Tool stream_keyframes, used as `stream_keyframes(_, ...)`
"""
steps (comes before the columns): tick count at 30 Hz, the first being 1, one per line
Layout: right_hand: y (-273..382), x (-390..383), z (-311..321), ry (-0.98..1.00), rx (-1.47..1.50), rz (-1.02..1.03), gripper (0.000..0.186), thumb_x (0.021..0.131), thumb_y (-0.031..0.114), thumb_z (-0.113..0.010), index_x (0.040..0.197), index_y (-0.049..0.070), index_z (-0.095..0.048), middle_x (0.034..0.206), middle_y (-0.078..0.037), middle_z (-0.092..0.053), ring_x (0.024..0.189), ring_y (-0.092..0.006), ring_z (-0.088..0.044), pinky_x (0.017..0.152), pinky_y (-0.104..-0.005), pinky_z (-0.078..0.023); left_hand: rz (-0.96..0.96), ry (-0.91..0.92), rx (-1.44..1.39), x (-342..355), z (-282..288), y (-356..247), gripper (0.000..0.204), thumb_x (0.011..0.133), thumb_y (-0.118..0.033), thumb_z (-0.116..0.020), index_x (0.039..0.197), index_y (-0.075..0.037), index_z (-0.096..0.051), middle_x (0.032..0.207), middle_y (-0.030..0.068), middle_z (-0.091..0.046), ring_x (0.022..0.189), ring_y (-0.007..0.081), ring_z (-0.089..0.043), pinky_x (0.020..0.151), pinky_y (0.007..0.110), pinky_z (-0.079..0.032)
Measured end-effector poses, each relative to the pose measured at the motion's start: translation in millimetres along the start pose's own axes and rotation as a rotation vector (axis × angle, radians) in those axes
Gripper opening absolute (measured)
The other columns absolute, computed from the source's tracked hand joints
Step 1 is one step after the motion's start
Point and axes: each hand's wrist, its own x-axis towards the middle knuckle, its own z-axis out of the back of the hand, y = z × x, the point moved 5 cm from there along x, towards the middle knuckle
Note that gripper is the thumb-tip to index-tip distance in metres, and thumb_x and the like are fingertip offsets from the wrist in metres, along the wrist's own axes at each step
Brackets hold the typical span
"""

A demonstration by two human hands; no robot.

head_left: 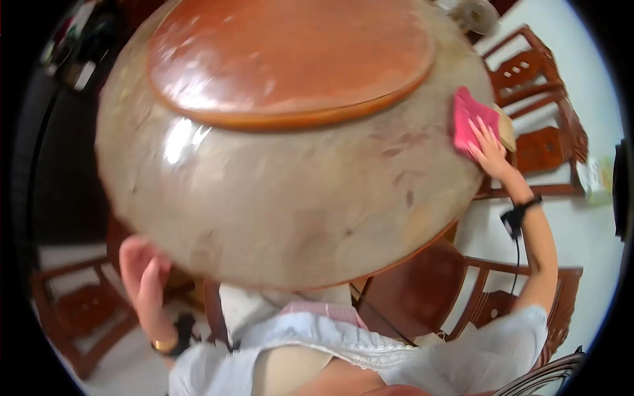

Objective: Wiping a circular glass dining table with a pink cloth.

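In the head view, the right hand lies with fingers spread flat on a pink cloth at the right edge of the round table; the left hand, released, fingers loosely bent, is beside the table's lower-left edge

The right hand spreads over a pink cloth at the bench's right edge; the left hand is at its near-left rim.
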Motion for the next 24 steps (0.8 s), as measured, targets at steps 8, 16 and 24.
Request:
stream_keyframes(8,157.1,-136.3,-6.7,0.006,0.087,0.358,0.063,0.079,0.030,-0.057,0.136,0.018,-0.034,0.149,-0.009,-0.013,0.135,-0.0364,-0.010,0.103,-0.0528,-0.011,-0.058,0.249,-0.257,3.3,18.2,28.8,0.024,0.081,0.000,-0.052,0.105,-0.001,-0.049,0.085,0.0037,-0.052,0.073,0.0094,-0.052,0.065,0.022,-0.043)
stream_keyframes(16,320.2,-152.5,27.3,0.169,0.042,0.719,0.062,0.072,0.036,-0.066,0.128,0.019,-0.046,0.148,-0.014,-0.012,0.134,-0.0413,-0.007,0.102,-0.0558,-0.011,-0.136,0.219,-0.545,-12.1,58.2,43.0,0.023,0.083,-0.001,-0.055,0.105,-0.003,-0.050,0.083,0.0013,-0.052,0.074,0.0076,-0.051,0.067,0.022,-0.044)
stream_keyframes(24,399.7,-144.1,62.7,0.207,-0.074,0.936,0.064,0.073,0.045,-0.063,0.127,0.016,-0.046,0.147,-0.017,-0.014,0.134,-0.0413,-0.008,0.102,-0.0543,-0.010,-0.134,0.142,-0.805,-31.1,61.2,26.5,0.013,0.082,-0.001,-0.047,0.095,-0.002,-0.049,0.077,0.0057,-0.051,0.063,0.0108,-0.050,0.056,0.023,-0.042)
